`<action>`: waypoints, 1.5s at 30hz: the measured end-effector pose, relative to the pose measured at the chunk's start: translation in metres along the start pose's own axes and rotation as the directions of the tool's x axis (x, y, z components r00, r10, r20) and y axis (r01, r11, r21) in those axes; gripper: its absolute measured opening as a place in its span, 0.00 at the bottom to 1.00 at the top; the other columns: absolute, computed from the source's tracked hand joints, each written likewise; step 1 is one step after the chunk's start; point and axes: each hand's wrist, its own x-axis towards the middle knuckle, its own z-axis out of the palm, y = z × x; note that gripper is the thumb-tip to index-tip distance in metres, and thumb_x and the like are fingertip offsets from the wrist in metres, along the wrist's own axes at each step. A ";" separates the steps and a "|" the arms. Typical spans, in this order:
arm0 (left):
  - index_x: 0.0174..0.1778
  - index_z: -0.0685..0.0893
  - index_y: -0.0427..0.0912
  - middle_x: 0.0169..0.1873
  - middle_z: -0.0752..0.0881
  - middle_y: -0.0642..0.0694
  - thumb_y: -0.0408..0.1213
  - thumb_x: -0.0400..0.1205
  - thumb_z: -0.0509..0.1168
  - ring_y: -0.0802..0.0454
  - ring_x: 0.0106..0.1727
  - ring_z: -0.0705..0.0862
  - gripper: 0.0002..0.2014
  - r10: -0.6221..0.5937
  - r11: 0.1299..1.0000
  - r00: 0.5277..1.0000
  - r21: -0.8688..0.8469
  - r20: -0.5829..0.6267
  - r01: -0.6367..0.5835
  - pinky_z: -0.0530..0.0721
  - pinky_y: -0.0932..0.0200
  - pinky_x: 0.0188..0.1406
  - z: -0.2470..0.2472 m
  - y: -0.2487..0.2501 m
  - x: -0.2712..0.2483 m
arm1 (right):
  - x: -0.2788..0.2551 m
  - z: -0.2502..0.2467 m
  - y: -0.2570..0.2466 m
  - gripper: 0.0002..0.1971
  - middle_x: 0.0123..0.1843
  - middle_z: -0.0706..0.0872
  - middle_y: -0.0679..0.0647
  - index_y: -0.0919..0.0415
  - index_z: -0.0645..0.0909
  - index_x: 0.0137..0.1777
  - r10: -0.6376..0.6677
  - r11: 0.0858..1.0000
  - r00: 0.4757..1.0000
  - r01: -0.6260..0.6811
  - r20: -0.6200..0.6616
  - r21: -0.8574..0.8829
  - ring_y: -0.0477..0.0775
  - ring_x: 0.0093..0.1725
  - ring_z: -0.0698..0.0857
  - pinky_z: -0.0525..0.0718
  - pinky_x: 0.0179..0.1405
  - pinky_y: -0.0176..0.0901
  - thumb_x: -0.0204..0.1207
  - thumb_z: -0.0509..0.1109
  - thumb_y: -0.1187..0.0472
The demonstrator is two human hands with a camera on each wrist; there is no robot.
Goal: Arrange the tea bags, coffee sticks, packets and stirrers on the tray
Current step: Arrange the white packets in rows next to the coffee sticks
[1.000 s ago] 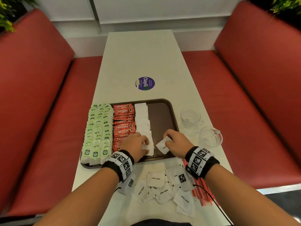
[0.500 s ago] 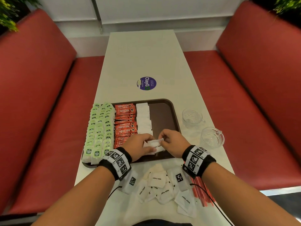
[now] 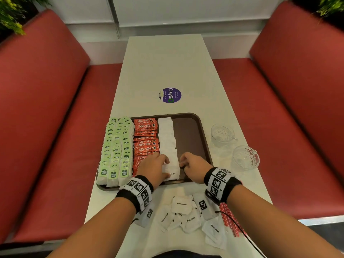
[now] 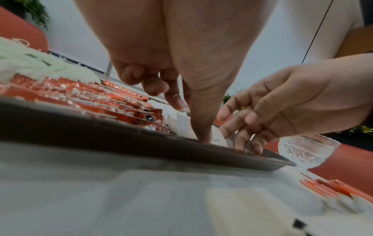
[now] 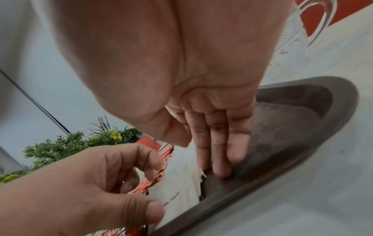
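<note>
My left hand (image 3: 153,169) rests on the nearest white sugar packet (image 3: 172,172) in the tray (image 3: 193,135), thumb pressed down on it, other fingers loosely curled. My right hand (image 3: 192,166) holds nothing; its straight fingers (image 5: 220,153) touch the tray floor just beside that packet's edge. The packet closes a white column beside the red coffee sticks (image 3: 146,138), with green tea bags (image 3: 116,146) further left. Loose sugar packets (image 3: 181,205) and red stirrers (image 3: 229,218) lie on the table (image 3: 167,67) near my wrists. Two glass cups (image 3: 222,134) stand right of the tray.
</note>
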 end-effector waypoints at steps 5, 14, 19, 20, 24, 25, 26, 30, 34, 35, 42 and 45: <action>0.55 0.86 0.57 0.56 0.84 0.56 0.52 0.80 0.70 0.51 0.58 0.77 0.10 0.089 0.985 0.993 0.141 0.071 -0.099 0.76 0.52 0.60 0.002 0.004 -0.004 | 0.001 0.003 -0.004 0.16 0.61 0.87 0.52 0.59 0.74 0.68 0.000 1.000 1.000 0.000 -0.002 -0.027 0.55 0.60 0.85 0.85 0.60 0.46 0.81 0.60 0.67; 0.58 0.85 0.58 0.57 0.85 0.58 0.56 0.81 0.67 0.52 0.58 0.79 0.13 0.223 0.973 0.971 0.042 0.082 -0.227 0.77 0.50 0.62 -0.010 0.013 -0.017 | -0.016 -0.007 0.002 0.20 0.65 0.86 0.49 0.55 0.74 0.73 -0.028 0.994 1.000 0.028 -0.001 -0.107 0.52 0.64 0.84 0.83 0.64 0.45 0.81 0.63 0.64; 0.61 0.85 0.58 0.56 0.85 0.58 0.64 0.76 0.69 0.54 0.56 0.77 0.21 0.378 0.913 0.876 0.037 0.299 -0.407 0.77 0.51 0.58 -0.005 0.029 -0.037 | -0.042 -0.020 0.016 0.16 0.56 0.88 0.48 0.54 0.81 0.64 -0.066 0.956 0.998 0.070 0.022 -0.286 0.49 0.55 0.86 0.84 0.57 0.41 0.77 0.74 0.58; 0.62 0.84 0.58 0.58 0.84 0.58 0.64 0.76 0.70 0.54 0.56 0.78 0.23 0.383 0.907 0.865 0.045 0.326 -0.419 0.77 0.51 0.58 -0.002 0.031 -0.040 | -0.048 -0.021 0.019 0.17 0.55 0.87 0.48 0.54 0.81 0.63 -0.050 0.943 0.998 0.064 0.049 -0.327 0.50 0.54 0.86 0.85 0.57 0.44 0.75 0.76 0.56; 0.69 0.80 0.58 0.62 0.83 0.56 0.61 0.75 0.71 0.52 0.60 0.78 0.27 0.388 0.890 0.836 0.077 0.388 -0.450 0.76 0.51 0.60 0.006 0.038 -0.045 | -0.066 -0.018 0.028 0.23 0.58 0.86 0.46 0.51 0.82 0.64 0.022 0.904 0.989 0.042 0.145 -0.424 0.50 0.57 0.84 0.84 0.59 0.46 0.70 0.82 0.51; 0.69 0.79 0.57 0.62 0.83 0.56 0.60 0.76 0.72 0.51 0.61 0.78 0.26 0.386 0.887 0.832 0.087 0.399 -0.453 0.76 0.51 0.61 0.007 0.040 -0.046 | -0.068 -0.015 0.030 0.24 0.59 0.86 0.46 0.51 0.81 0.65 0.038 0.887 0.987 0.038 0.155 -0.460 0.50 0.58 0.84 0.83 0.59 0.46 0.70 0.82 0.50; 0.69 0.79 0.56 0.62 0.83 0.55 0.58 0.76 0.72 0.51 0.61 0.78 0.26 0.382 0.885 0.829 0.095 0.409 -0.455 0.77 0.51 0.61 0.007 0.041 -0.046 | -0.069 -0.011 0.032 0.25 0.59 0.85 0.46 0.50 0.81 0.65 0.049 0.867 0.986 0.037 0.158 -0.497 0.51 0.58 0.83 0.83 0.58 0.46 0.69 0.83 0.50; 0.69 0.79 0.56 0.59 0.83 0.54 0.55 0.76 0.74 0.51 0.60 0.79 0.26 0.359 0.895 0.835 0.099 0.416 -0.434 0.77 0.52 0.59 0.009 0.045 -0.046 | -0.068 0.004 0.040 0.24 0.59 0.84 0.50 0.51 0.80 0.63 0.068 0.816 0.988 0.026 0.141 -0.578 0.55 0.56 0.83 0.84 0.56 0.47 0.69 0.83 0.50; 0.68 0.80 0.56 0.51 0.83 0.55 0.53 0.77 0.74 0.52 0.55 0.80 0.24 0.339 0.899 0.830 0.107 0.442 -0.424 0.76 0.53 0.54 0.006 0.051 -0.046 | -0.066 0.008 0.042 0.15 0.56 0.84 0.51 0.50 0.79 0.55 0.044 0.804 0.991 0.041 0.128 -0.593 0.55 0.55 0.83 0.82 0.53 0.45 0.73 0.80 0.55; 0.67 0.81 0.55 0.50 0.82 0.55 0.53 0.77 0.73 0.51 0.54 0.80 0.22 0.332 0.902 0.828 0.105 0.451 -0.419 0.77 0.53 0.53 0.006 0.052 -0.046 | -0.066 0.008 0.042 0.13 0.54 0.84 0.50 0.49 0.77 0.52 0.036 0.799 0.991 0.049 0.129 -0.600 0.55 0.54 0.83 0.81 0.50 0.44 0.74 0.78 0.56; 0.48 0.84 0.55 0.48 0.85 0.55 0.49 0.79 0.70 0.55 0.48 0.81 0.05 0.332 0.935 0.871 -0.004 0.362 -0.355 0.81 0.56 0.49 -0.011 0.042 -0.038 | -0.066 -0.006 0.040 0.12 0.39 0.78 0.50 0.51 0.68 0.35 -0.024 0.848 0.988 0.099 0.150 -0.521 0.53 0.39 0.76 0.72 0.33 0.40 0.73 0.70 0.62; 0.50 0.84 0.51 0.46 0.87 0.53 0.44 0.79 0.71 0.55 0.45 0.83 0.06 0.298 0.954 0.920 -0.106 0.255 -0.280 0.83 0.55 0.49 -0.022 0.036 -0.030 | -0.064 -0.013 0.036 0.11 0.39 0.77 0.50 0.52 0.67 0.38 -0.038 0.899 0.991 0.091 0.130 -0.429 0.52 0.37 0.75 0.73 0.35 0.41 0.75 0.67 0.63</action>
